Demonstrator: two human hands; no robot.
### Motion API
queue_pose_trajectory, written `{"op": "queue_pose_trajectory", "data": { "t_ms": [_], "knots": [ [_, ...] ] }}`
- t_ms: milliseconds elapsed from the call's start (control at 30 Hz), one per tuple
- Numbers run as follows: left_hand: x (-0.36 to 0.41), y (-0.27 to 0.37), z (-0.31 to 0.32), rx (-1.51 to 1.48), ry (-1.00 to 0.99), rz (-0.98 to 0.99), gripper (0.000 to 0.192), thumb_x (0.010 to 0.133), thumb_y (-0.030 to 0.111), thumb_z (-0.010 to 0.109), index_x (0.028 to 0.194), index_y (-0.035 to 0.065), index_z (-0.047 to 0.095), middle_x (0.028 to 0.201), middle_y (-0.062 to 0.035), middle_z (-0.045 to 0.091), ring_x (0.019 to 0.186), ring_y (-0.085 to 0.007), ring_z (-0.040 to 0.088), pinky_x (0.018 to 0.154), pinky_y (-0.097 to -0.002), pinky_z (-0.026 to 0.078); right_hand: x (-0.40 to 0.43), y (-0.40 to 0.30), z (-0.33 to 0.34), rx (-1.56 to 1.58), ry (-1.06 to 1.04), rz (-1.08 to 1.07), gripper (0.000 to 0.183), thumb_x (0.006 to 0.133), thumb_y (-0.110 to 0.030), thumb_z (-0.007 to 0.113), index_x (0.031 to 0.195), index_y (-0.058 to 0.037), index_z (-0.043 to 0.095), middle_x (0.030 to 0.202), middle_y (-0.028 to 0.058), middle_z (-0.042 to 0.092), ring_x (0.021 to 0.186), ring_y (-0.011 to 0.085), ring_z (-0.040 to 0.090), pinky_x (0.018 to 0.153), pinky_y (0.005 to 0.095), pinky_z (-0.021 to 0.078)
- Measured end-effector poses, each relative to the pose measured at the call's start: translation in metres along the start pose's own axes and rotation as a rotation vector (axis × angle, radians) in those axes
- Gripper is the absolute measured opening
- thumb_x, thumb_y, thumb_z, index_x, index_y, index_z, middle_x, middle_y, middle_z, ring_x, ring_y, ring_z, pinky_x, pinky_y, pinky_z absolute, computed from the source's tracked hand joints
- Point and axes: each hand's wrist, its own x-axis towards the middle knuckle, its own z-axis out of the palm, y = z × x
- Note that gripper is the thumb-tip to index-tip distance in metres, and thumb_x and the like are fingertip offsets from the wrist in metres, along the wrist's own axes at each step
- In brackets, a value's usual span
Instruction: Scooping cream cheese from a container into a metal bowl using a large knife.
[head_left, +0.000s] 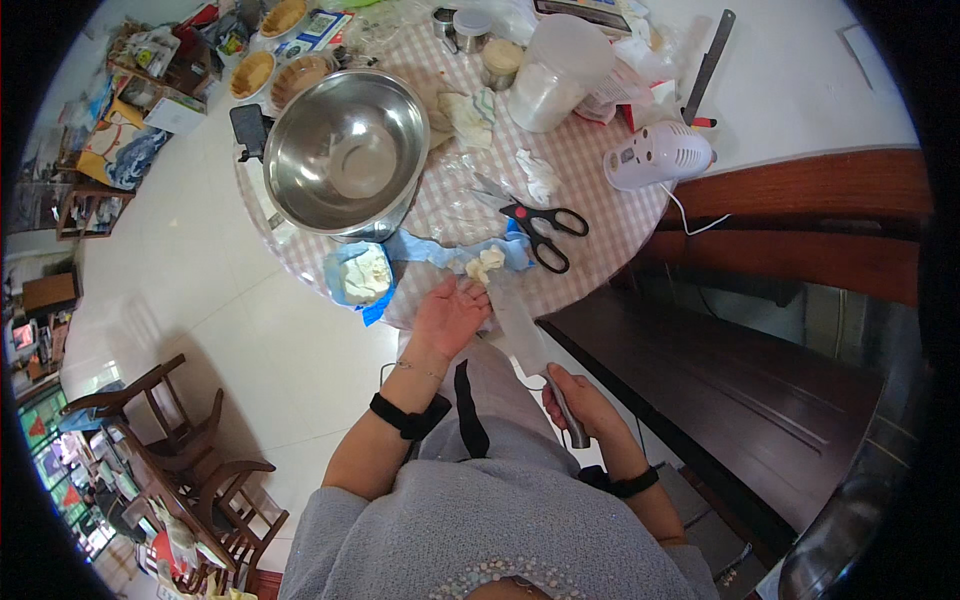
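My right hand (581, 401) grips the metal handle of a broad-bladed kitchen knife (517, 326), its blade pointing away from me over the table edge. Close to the blade's tip sit pale, butter-like chunks (486, 262) on a strip of blue wrapper (424, 251). My left hand (452, 315) is turned palm up just before those chunks, fingers loosely curled and holding nothing; whether its fingertips touch the blade is unclear. Left of it, a pale, creamy block (365, 274) lies in an opened blue wrapping (337, 262). Black-handled scissors (536, 217) rest beyond the chunks, blades half spread.
A large steel bowl (346, 150) stands on the checked tablecloth (600, 232), with pastry shells (253, 75) behind it. A tall lidded plastic canister (559, 75), small jars (501, 64) and a white hand mixer (656, 156) occupy the far right. A dark wooden bench (720, 375) is at my right.
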Motion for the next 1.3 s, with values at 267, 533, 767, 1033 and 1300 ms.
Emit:
{"op": "queue_pose_trajectory", "data": {
  "t_ms": [267, 533, 767, 1033, 1300],
  "knots": [
    [0.004, -0.022, 0.053, 0.115, 0.498, 0.181, 0.032, 0.095, 0.028, 0.033, 0.091, -0.0005, 0.047, 0.084, -0.0119, 0.053, 0.080, -0.0245, 0.047, 0.079, -0.0343, 0.037, -0.005, 0.003, -0.004, 0.004, -0.004, 0.011, 0.054, 0.093, -0.049, 0.040, 0.068, -0.0037, 0.054, 0.051, 0.0028, 0.048, 0.041, 0.0119, 0.044, 0.040, 0.0257, 0.0380],
    [0.002, -0.021, 0.038, 0.112, 0.449, 0.164, 0.033, 0.095, 0.028, 0.033, 0.094, -0.0013, 0.048, 0.084, -0.0115, 0.052, 0.079, -0.0241, 0.046, 0.077, -0.0339, 0.037, -0.024, -0.007, -0.005, 0.013, 0.028, 0.036, 0.053, 0.094, -0.046, 0.039, 0.066, -0.0040, 0.054, 0.048, 0.0026, 0.047, 0.036, 0.0114, 0.042, 0.036, 0.0242, 0.0342],
    [0.002, -0.021, 0.061, 0.249, 0.372, 0.199, 0.045, 0.096, 0.031, 0.031, 0.118, -0.0067, 0.041, 0.127, -0.0248, 0.045, 0.121, -0.0346, 0.041, 0.101, -0.0408, 0.032, -0.044, -0.002, -0.022, -0.041, 0.033, 0.087, 0.052, 0.093, -0.048, 0.042, 0.067, -0.0052, 0.056, 0.049, 0.0017, 0.049, 0.039, 0.0107, 0.044, 0.038, 0.0249, 0.0358],
    [-0.007, -0.019, 0.067, 0.340, 0.289, 0.116, 0.045, 0.097, 0.031, 0.033, 0.124, -0.0041, 0.041, 0.133, -0.0245, 0.041, 0.125, -0.0332, 0.039, 0.105, -0.0419, 0.030, -0.032, 0.000, -0.016, -0.361, 0.434, -0.436, 0.028, 0.088, -0.030, 0.060, 0.086, -0.0023, 0.063, 0.062, 0.0033, 0.056, 0.053, 0.0137, 0.053, 0.047, 0.0263, 0.0369],
    [-0.024, -0.029, 0.079, 1.031, 0.506, 0.176, 0.053, 0.095, 0.037, 0.041, 0.135, 0.0019, 0.034, 0.131, -0.0133, 0.045, 0.122, -0.0233, 0.043, 0.104, -0.0359, 0.030, -0.014, -0.008, -0.007, -0.913, 0.897, -0.895, 0.028, 0.076, -0.023, 0.069, 0.096, -0.0049, 0.062, 0.079, 0.0089, 0.052, 0.074, 0.0274, 0.053, 0.063, 0.0375, 0.0428]
  ]
}}
